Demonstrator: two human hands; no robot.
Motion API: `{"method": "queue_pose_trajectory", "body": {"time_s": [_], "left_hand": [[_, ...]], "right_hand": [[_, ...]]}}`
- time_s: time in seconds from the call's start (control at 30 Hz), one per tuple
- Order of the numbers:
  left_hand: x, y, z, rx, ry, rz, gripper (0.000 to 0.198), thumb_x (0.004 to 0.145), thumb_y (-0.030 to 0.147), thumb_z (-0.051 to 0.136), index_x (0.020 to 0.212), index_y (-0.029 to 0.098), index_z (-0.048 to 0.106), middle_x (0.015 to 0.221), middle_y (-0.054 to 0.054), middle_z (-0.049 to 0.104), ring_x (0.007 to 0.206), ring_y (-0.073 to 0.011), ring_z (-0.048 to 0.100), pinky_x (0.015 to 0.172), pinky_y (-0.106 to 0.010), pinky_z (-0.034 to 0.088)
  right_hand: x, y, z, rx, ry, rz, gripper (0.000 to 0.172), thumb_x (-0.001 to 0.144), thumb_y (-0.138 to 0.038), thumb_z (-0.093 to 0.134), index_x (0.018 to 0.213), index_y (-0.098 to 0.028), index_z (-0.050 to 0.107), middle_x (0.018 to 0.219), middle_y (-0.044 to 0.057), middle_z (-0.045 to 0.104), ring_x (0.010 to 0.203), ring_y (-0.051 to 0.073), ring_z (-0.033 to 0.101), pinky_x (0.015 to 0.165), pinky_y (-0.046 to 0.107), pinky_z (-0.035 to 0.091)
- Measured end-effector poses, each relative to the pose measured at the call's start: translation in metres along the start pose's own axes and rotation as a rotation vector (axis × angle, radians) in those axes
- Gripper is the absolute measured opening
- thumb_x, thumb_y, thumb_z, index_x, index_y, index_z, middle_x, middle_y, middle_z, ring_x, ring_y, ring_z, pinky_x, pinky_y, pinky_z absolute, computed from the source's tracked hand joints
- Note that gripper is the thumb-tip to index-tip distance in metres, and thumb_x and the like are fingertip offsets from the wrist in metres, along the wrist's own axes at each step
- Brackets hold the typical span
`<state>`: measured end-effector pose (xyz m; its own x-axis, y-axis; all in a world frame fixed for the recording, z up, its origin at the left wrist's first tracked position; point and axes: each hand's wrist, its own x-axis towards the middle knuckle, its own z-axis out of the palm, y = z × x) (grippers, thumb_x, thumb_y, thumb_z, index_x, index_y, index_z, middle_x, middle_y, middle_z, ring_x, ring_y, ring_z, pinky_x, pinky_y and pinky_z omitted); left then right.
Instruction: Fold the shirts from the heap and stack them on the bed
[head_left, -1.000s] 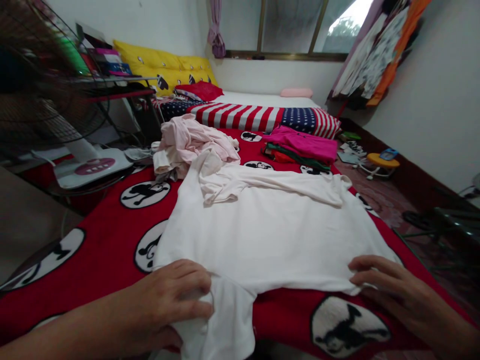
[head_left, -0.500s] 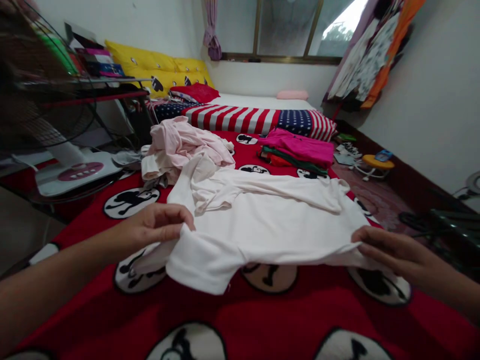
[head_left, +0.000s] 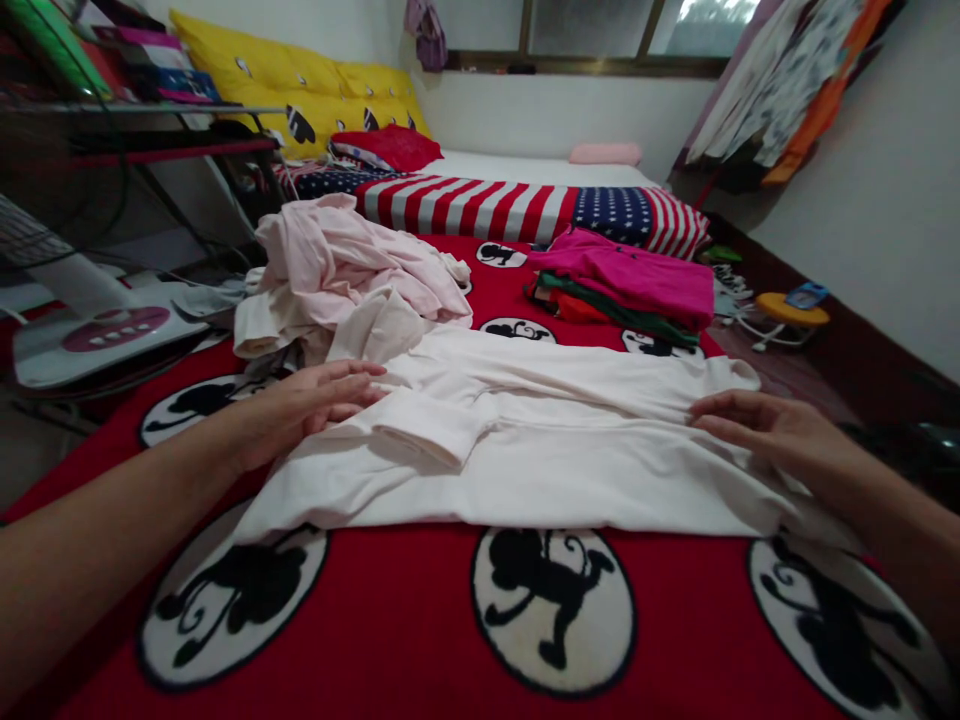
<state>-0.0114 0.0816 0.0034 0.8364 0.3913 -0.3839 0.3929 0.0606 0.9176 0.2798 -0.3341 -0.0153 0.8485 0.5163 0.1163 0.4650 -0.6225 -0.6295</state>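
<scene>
A white short-sleeved shirt (head_left: 570,480) lies spread across the red blanket, its near side folded over toward the middle and a short sleeve (head_left: 431,425) resting on top. My left hand (head_left: 322,400) lies over the shirt's left part, fingers stretched out and holding nothing. At the right, my right hand (head_left: 757,425) pinches the folded-over edge of the shirt between thumb and forefinger. Beyond my left hand is a loose heap of pale pink and cream clothes (head_left: 352,260), touching the shirt's far left corner.
A folded stack with a magenta garment (head_left: 630,275) on top sits on the red blanket (head_left: 405,620) at the far right. On the left stands a white fan base (head_left: 112,335). Behind are a bed with a striped cover (head_left: 480,205) and a yellow stool (head_left: 791,308).
The shirt's near edge and sleeve have been carried away from me and laid over its middle. My left hand has let go and its fingers have straightened. The view has shifted slightly.
</scene>
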Motion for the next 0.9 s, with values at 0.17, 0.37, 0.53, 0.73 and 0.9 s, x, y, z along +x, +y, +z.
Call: {"method": "queue_pose_trajectory", "body": {"time_s": [0.17, 0.37, 0.53, 0.73, 0.9], "left_hand": [[-0.010, 0.010, 0.013, 0.878, -0.017, 0.558, 0.076, 0.063, 0.037, 0.081, 0.133, 0.029, 0.053, 0.140, -0.011, 0.048, 0.125, -0.0324, 0.048, 0.098, -0.049, 0.046], [-0.002, 0.022, 0.034, 1.149, -0.069, 0.858, 0.031, 0.077, 0.011, 0.057, 0.098, 0.024, 0.075, 0.135, -0.008, 0.056, 0.124, -0.0272, 0.051, 0.104, -0.044, 0.040], [0.033, 0.053, 0.025, 0.953, 0.263, 0.610, 0.030, 0.084, 0.024, 0.052, 0.104, 0.013, 0.072, 0.096, -0.008, 0.072, 0.090, -0.0239, 0.065, 0.085, -0.037, 0.050], [0.014, 0.047, 0.060, 1.115, 0.410, 0.798, 0.027, 0.084, 0.015, 0.052, 0.102, 0.017, 0.071, 0.107, -0.009, 0.069, 0.101, -0.0239, 0.062, 0.093, -0.038, 0.048], [-0.007, 0.007, 0.081, 1.167, 0.105, 0.840, 0.025, 0.086, 0.016, 0.051, 0.103, 0.020, 0.070, 0.114, -0.010, 0.065, 0.108, -0.0241, 0.061, 0.097, -0.040, 0.048]], "right_hand": [[-0.016, -0.042, 0.005, -0.195, 0.060, -0.262, 0.033, 0.075, -0.052, 0.065, 0.093, -0.025, 0.068, 0.096, 0.007, 0.069, 0.075, 0.021, 0.063, 0.065, 0.035, 0.049], [-0.027, -0.085, 0.048, -0.125, -0.177, -0.586, 0.011, 0.083, -0.027, 0.057, 0.089, -0.023, 0.066, 0.100, 0.005, 0.066, 0.089, 0.019, 0.063, 0.079, 0.031, 0.050], [-0.035, -0.090, 0.068, -0.145, -0.090, -0.627, 0.013, 0.085, -0.022, 0.056, 0.093, -0.021, 0.066, 0.106, 0.007, 0.064, 0.092, 0.018, 0.063, 0.083, 0.031, 0.050], [-0.059, -0.097, 0.077, -0.188, -0.056, -0.720, 0.017, 0.089, -0.020, 0.052, 0.100, -0.020, 0.065, 0.114, 0.009, 0.063, 0.102, 0.021, 0.061, 0.088, 0.036, 0.049], [-0.069, -0.103, 0.082, -0.137, -0.112, -0.689, 0.019, 0.091, -0.019, 0.048, 0.095, -0.021, 0.067, 0.108, 0.009, 0.065, 0.097, 0.021, 0.060, 0.087, 0.037, 0.048]]}}
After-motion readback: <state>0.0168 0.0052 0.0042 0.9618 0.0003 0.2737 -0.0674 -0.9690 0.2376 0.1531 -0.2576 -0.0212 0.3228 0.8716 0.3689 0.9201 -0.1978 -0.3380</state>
